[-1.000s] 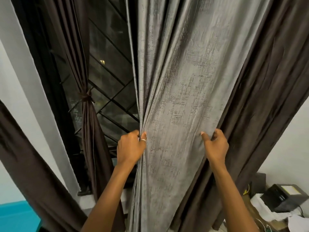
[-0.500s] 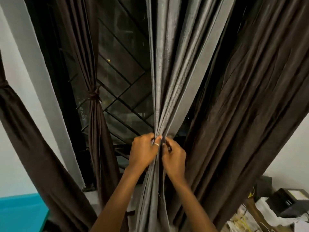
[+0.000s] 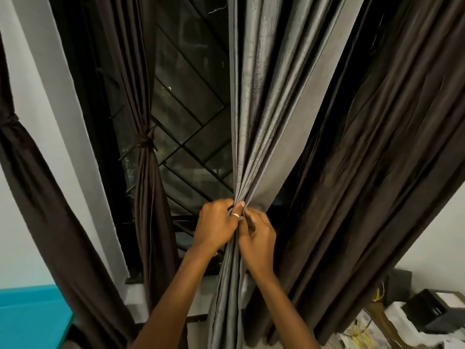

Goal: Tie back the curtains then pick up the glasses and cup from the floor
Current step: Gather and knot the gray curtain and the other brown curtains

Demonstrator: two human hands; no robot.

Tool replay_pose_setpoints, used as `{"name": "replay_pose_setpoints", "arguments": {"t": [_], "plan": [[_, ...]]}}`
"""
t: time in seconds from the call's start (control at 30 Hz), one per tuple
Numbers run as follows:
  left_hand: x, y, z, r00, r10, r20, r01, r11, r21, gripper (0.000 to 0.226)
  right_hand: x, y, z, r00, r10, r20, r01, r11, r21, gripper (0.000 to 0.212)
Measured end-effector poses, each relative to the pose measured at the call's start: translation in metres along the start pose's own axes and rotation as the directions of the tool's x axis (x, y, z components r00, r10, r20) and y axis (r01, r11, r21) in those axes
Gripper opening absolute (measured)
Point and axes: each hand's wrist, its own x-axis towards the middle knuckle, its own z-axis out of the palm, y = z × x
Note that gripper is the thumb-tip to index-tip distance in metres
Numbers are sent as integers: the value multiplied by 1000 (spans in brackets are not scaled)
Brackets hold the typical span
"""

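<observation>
2 tied brown curtains (image 3: 148,197) — L side

Brown surface (image 3: 384,321), white papers (image 3: 362,326), black box (image 3: 429,311)

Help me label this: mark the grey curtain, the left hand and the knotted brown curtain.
grey curtain (image 3: 254,122), head view, gathered folds.
left hand (image 3: 216,230), head view, back of hand.
knotted brown curtain (image 3: 145,141), head view, its knot.

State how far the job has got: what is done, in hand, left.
Done: the window curtain and far-left curtain are tied. In hand: left hand and right hand grip the bunched grey curtain. Left: tying it and the loose brown curtain; glasses and cup are not in view.
</observation>
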Motion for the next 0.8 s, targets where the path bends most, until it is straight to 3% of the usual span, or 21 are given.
{"name": "replay_pose_setpoints", "arguments": {"t": [0.13,0.3,0.47,0.6,0.7,0.8], "plan": [[-3,2,-2,999,8,49,-5,997,-73,53,-2,0,0,998,32,60,-35,998,57,26],[2,6,-1,989,-108,96,113,992,-47,50,-2,-1,3,987,48,156,-77,980,185,26],[6,1,-2,992,-126,32,127,992,-17,37,4,6,-6,965,63,255,-119,971,209,49],[7,-11,-6,990,-68,120,73,997,-34,36,26,27,-17,960,243,139,-264,950,166,34],[5,-17,-12,980,-46,193,66,993,-96,45,50,36,-29,910,343,234,-398,881,256,56],[2,-15,-24,963,-24,267,88,969,-229,32,71,39,-43,852,331,405,-457,848,268,77]]}}
